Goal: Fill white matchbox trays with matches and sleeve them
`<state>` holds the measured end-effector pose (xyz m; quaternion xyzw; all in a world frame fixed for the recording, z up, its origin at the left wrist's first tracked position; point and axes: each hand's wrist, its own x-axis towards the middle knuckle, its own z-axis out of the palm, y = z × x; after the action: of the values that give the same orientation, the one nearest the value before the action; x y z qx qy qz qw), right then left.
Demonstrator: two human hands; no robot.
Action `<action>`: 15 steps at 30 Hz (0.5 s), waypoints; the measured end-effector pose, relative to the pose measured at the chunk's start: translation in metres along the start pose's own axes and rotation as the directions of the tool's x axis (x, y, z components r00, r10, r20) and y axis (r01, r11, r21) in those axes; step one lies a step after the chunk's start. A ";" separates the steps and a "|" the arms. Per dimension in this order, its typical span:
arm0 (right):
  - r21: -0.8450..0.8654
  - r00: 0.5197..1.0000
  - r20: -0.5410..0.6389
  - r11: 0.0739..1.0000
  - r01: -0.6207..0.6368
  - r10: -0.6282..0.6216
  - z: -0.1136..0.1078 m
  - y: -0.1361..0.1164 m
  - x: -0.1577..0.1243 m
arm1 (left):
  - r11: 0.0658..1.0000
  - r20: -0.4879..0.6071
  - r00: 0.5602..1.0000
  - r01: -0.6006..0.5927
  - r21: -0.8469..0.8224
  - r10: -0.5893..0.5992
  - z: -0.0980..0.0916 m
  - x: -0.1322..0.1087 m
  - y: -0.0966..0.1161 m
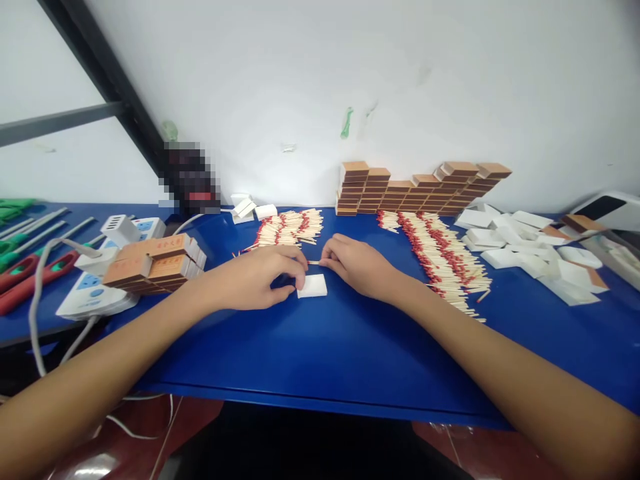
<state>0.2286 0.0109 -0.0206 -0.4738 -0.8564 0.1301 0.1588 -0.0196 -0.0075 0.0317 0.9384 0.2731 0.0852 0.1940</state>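
A small white matchbox tray lies on the blue table in front of me. My left hand is closed at its left end, thumb and a fingertip against it. Just behind the tray, a few matchsticks span the gap between my two hands. My right hand pinches their right end; my left fingers touch the other end. Beyond my left hand is a pile of red-tipped matches. Long rows of matches lie to the right of my right hand.
Stacked brown matchboxes stand against the wall. White trays are heaped at right, a few more at back left. Left are bundled matchboxes, a power strip with cables and red-handled tools.
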 end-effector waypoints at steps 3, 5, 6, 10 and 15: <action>-0.059 0.998 0.028 0.997 -0.054 0.056 -0.006 0.007 -0.008 | 0.999 -0.124 0.992 -0.014 -0.046 0.008 0.013 0.003 -0.006; -0.071 0.998 0.027 0.996 -0.061 0.063 -0.009 0.012 -0.011 | 0.999 -0.197 0.980 0.006 -0.051 -0.016 0.022 0.003 -0.010; -0.071 0.998 0.022 0.996 -0.062 0.063 -0.010 0.014 -0.011 | 0.999 -0.225 0.974 0.021 -0.034 -0.028 0.026 0.002 -0.011; -0.027 0.999 -0.022 0.999 -0.041 0.040 -0.015 0.011 -0.014 | 0.991 -0.247 0.965 0.110 0.075 -0.088 0.034 -0.004 -0.014; 0.036 1.000 0.012 0.999 0.009 -0.009 -0.019 -0.013 -0.021 | 0.978 -0.232 0.958 0.190 0.083 -0.167 0.030 -0.010 -0.017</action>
<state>0.2365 -0.0121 -0.0011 -0.4662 -0.8569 0.1475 0.1629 -0.0279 -0.0090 -0.0036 0.9031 0.3809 0.1581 0.1194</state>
